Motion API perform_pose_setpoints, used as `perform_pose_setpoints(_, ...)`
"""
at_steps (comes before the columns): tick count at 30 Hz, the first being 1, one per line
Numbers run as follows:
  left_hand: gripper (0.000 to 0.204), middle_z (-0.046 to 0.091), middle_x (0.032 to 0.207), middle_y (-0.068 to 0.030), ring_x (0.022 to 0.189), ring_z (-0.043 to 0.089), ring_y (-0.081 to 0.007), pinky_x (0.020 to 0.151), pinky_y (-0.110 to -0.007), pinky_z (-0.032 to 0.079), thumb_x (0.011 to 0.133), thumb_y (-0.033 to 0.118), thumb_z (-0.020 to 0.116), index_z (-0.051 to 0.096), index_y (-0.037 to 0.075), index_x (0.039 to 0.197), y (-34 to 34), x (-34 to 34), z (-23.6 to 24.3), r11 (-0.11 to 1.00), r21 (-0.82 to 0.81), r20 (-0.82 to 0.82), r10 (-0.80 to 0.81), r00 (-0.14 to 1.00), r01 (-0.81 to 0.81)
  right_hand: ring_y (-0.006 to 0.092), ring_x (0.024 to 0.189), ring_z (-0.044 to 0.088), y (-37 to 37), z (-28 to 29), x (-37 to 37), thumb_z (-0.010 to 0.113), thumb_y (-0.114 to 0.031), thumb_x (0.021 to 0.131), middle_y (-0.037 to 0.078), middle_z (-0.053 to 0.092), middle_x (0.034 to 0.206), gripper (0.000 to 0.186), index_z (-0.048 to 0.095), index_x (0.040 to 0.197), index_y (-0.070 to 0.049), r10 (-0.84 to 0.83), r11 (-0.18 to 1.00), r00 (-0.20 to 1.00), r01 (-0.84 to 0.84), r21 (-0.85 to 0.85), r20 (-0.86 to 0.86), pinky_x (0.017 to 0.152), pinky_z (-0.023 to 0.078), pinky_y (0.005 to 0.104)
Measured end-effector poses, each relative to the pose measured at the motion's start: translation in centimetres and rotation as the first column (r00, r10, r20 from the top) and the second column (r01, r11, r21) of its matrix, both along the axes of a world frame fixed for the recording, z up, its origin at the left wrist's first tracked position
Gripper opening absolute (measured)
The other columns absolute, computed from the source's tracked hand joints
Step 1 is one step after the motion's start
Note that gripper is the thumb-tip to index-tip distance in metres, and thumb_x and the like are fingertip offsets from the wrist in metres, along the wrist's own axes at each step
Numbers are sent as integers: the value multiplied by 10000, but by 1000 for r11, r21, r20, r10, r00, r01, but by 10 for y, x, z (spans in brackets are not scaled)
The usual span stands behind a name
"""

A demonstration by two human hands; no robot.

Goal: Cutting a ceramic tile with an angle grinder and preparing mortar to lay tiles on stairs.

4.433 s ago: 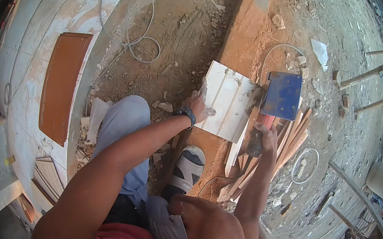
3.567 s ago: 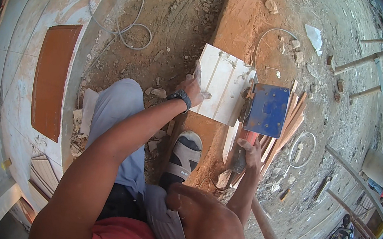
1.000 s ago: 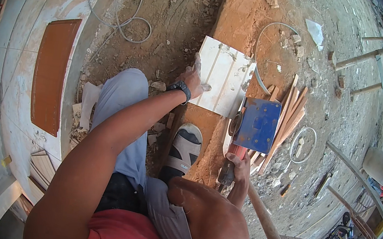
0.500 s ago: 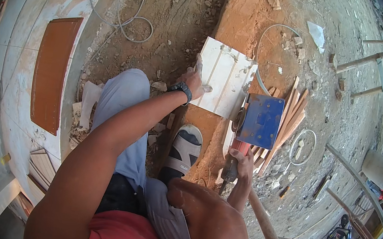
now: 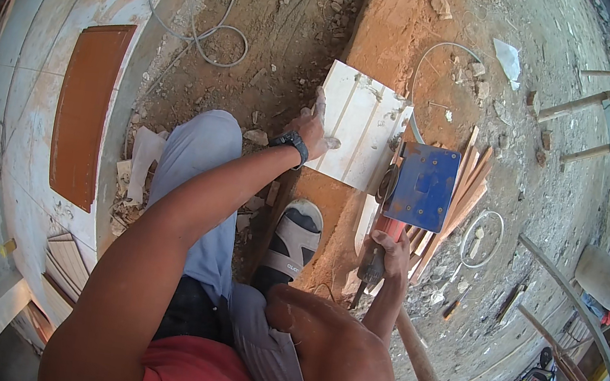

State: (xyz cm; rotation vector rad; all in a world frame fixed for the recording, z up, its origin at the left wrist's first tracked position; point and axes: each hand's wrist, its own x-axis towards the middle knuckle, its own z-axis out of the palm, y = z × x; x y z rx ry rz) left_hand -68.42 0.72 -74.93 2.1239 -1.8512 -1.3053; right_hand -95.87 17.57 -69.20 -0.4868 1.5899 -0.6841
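Observation:
A white tile [image 5: 360, 124] with grooved parallel lines rests on the reddish-brown beam or ledge [image 5: 385, 35]. My left hand [image 5: 311, 131] grips its left edge, thumb on the top face and fingers along the side. At the tile's lower right edge is a handheld power cutter with a blue base plate [image 5: 422, 187] and a red body [image 5: 390, 229]. My right hand [image 5: 390, 254] is closed around that body near its dark rear end. The plate faces up, and the blade is mostly hidden beside the tile.
Thin wooden strips [image 5: 467, 185] lie beneath and right of the cutter. A pale cable [image 5: 417, 67] curves past the tile. My sandalled foot [image 5: 292, 239] stands on the ledge. Wooden poles [image 5: 424, 368] cross the right side; a brown panel [image 5: 87, 116] lies at left.
The cutter and my right hand have moved slightly away from me and to the right, along the tile's right edge. My left hand keeps its hold on the tile.

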Motion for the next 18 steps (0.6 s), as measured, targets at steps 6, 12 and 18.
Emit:
perform_pose_setpoints(6,1279,476,1360,-348,1221,545,-471,1037,-466,466,786,434,807,-135,100,1583,0,-3,1,1000,7,3,-2,1000,2,177,664,652,-6,-4,-2,766,-186,763,87,655,835,431,573,1109,-16,21,1000,999,-22,-17,-23,579,553,310)
perform_pose_setpoints(12,1256,398,1450,-349,1236,544,-476,1037,-500,474,825,400,783,-192,129,1569,-1,0,0,1000,28,-33,-1,999,2,189,689,658,-13,-4,-2,785,-194,743,88,643,857,471,576,1121,-7,17,1000,1000,-17,-18,-24,606,554,321)
perform_pose_setpoints(18,1261,404,1444,-360,1241,540,-483,1039,-502,472,827,398,781,-208,133,1564,0,-1,1,1000,20,-51,-5,999,7,188,675,654,-22,-1,-1,814,-199,713,88,627,856,502,570,1105,-4,10,1000,999,-10,-10,-31,600,542,315)
